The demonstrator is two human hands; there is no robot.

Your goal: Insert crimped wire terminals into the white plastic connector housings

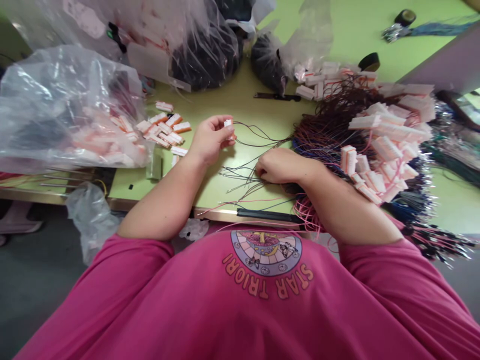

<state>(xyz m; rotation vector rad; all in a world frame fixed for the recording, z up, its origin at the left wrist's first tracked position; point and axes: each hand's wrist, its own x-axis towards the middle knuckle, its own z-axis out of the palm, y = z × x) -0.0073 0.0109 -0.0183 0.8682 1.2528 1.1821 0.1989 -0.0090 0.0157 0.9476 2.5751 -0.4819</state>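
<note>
Between thumb and fingers, my left hand (210, 140) grips a small white and orange connector housing (228, 123). Dark wires (258, 131) run from it to the right. My right hand (276, 165) is curled palm down over loose wires (240, 175) with metal tips. Its fingertips are turned under, so what they hold is hidden. Right of it lies a large bundle of dark wires (318, 130), topped by many white and orange connectors (386, 130). Loose connectors (165, 129) lie left of my left hand.
A clear plastic bag (71, 100) with connectors is at the left. Bagged black coils (206, 55) stand at the back. Black tape rolls (369, 62) sit behind the bundle. A black strip (268, 215) lies along the front edge of the green table (180, 192).
</note>
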